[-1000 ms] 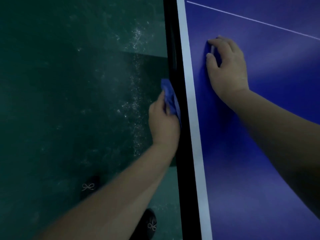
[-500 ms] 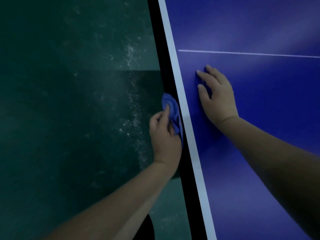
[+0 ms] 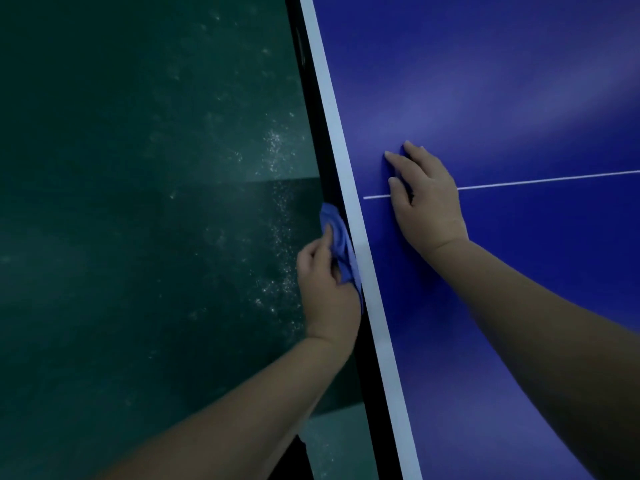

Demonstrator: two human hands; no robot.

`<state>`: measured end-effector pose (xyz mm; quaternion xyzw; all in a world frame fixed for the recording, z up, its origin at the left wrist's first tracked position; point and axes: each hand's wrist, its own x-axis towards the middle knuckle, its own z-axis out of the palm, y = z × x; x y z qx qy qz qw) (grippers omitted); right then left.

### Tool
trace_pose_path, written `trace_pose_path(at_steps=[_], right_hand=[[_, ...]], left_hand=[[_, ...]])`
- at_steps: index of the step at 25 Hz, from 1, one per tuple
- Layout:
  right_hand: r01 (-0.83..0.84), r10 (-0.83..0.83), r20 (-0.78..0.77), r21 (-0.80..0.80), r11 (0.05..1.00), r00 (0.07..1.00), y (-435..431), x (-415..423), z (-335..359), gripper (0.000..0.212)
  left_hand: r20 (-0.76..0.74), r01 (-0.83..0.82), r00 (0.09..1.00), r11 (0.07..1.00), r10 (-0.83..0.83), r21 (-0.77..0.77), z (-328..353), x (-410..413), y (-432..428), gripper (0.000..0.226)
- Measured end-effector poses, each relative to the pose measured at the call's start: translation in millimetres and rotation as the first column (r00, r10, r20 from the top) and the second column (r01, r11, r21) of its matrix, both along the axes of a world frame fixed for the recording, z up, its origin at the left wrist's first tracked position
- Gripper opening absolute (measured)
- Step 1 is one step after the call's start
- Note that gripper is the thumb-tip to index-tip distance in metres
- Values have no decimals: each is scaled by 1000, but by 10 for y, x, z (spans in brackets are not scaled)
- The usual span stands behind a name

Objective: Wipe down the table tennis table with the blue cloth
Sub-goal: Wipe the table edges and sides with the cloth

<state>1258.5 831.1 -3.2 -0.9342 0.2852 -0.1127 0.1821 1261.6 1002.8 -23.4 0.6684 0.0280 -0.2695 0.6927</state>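
Note:
The blue table tennis table [image 3: 502, 81] fills the right side, with a white edge stripe and a thin white centre line. My left hand [image 3: 325, 289] grips the bunched blue cloth [image 3: 337, 244] and presses it against the table's black side edge. My right hand [image 3: 426, 199] rests on the tabletop over the near end of the centre line, fingers slightly bent, holding nothing.
A dark green floor [image 3: 138, 202] speckled with pale dust lies to the left of the table. The black side rail [image 3: 313, 109] runs along the table's left edge. A dark shape sits at the bottom by my left forearm.
The white centre line has shifted down the view and now lies under my right hand. My left hand keeps the cloth on the side edge, further along it.

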Motion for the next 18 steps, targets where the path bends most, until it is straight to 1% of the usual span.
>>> trace_pose_path(at_steps=[2,3,4,6,7,8,9,11,13,14,15,16,18], right_hand=[[-10,10,-12,-11,1000,1000,-83,201,-6,40],[-10,9,-23,-23,1000,1000,-127,292,-10,41],[-11,10,-32,-36,999,999,-168,371,-15,41],[-8,6,-48,-58,998,999,-241,527,-15,42],[-4,1,-56,-63,998,998,-277,617,-13,43],[3,-7,-65,-63,998,998,-312,706,-13,43],[13,-17,-73,-59,998,997,-345,794,-13,43],[30,-34,-71,-54,998,997,-425,997,-3,43],[28,-31,-63,-49,998,998,-500,1201,8,43],[16,-19,-61,-51,999,998,-542,1304,13,43],[4,-7,-63,-53,999,998,-596,1438,11,43],[-5,1,-68,-52,999,998,-658,1579,8,43],[-1,-2,-69,-38,999,998,-788,1866,9,43]], left_hand=[[144,-13,990,998,4,59,80,324,-159,35],[183,23,982,997,-37,75,102,570,-304,40],[189,47,980,994,-65,98,8,834,-466,45],[2,57,998,988,-58,141,-95,1229,-705,55],[-100,58,994,982,-40,178,-165,1262,-741,57],[-149,38,989,984,-12,176,-184,1195,-730,56],[-124,21,992,992,-5,128,-141,1080,-669,54],[-75,-22,997,999,19,-36,-31,1017,-587,49],[51,-10,999,998,13,-67,-88,1447,-815,40],[56,-4,998,998,8,-70,-142,1766,-989,36],[7,-28,1000,997,29,-72,-206,2102,-1164,33],[-54,-39,998,996,35,-74,-275,2352,-1292,36],[-160,-6,987,999,12,44,-394,2421,-1339,50]])
